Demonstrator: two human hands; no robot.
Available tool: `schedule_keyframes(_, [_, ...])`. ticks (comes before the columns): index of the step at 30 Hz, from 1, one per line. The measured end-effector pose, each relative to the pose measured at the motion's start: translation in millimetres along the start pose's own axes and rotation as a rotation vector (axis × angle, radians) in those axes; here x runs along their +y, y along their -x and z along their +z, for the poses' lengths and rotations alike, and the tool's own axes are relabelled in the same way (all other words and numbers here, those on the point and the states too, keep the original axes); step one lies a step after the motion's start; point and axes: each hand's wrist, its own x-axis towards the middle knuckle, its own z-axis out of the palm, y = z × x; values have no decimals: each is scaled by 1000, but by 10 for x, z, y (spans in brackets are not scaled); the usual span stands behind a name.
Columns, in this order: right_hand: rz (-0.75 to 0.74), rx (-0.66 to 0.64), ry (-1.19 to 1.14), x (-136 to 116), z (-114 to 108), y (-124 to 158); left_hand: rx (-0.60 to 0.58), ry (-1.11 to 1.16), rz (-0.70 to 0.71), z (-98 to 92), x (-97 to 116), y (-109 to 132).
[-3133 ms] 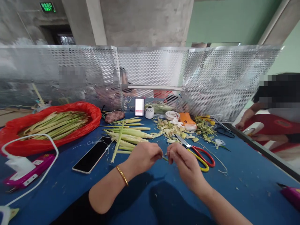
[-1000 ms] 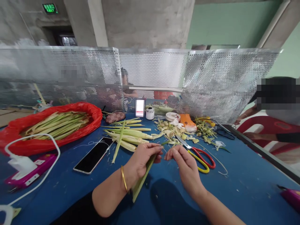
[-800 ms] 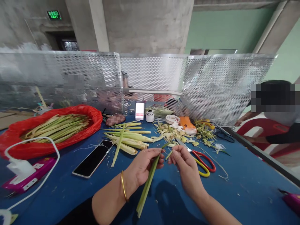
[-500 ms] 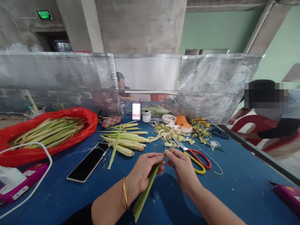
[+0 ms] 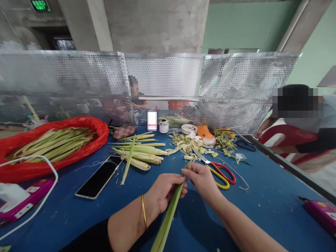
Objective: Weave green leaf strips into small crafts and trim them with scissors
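Observation:
My left hand (image 5: 165, 190) is closed around a long green leaf strip (image 5: 168, 218) that slants down towards me over the blue table (image 5: 249, 210). My right hand (image 5: 202, 180) pinches the strip's upper tip just beside the left fingers. A gold bangle (image 5: 144, 217) sits on my left wrist. Red and yellow scissors (image 5: 217, 169) lie just beyond my right hand.
A red bag of green leaf strips (image 5: 52, 145) lies at the left, loose strips (image 5: 139, 154) and a black phone (image 5: 99, 177) in the middle, and cut scraps (image 5: 191, 145) further back. Magenta gadgets (image 5: 19, 206) sit at both sides. A perforated metal screen (image 5: 168, 84) backs the table; a person (image 5: 301, 122) sits right.
A green leaf strip has come into my left hand since the earliest frame and now slants lower towards me. My right hand has closed in on its tip. The view shifted slightly.

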Motion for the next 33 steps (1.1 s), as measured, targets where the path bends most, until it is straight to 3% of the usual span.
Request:
schedule_keyframes(2, [-41,13,46,4,-6,-1,12,-13,26,1,4,-5])
schedule_keyframes(8, [81,1,-56,-17,-53,-29,37,54,72,27,38,1])
schedule_keyframes(15, [-6,22,5,-43,-52,-6,67,-14,129,49,-7,7])
schedule_keyframes(20, [27,-41,33,-13,-58,-16,124,-6,189,67,3,-13])
schedule_keyframes(25, [9,-10,86,3,-23,-3,198,21,237,74,-19,-50])
schedule_keyframes(30, [-88,14,160,37,11,7,218,133,224,81,-68,-87])
schedule_keyframes(33, [-68,-12,115,62,18,-7,214,166,193,56,-60,-106])
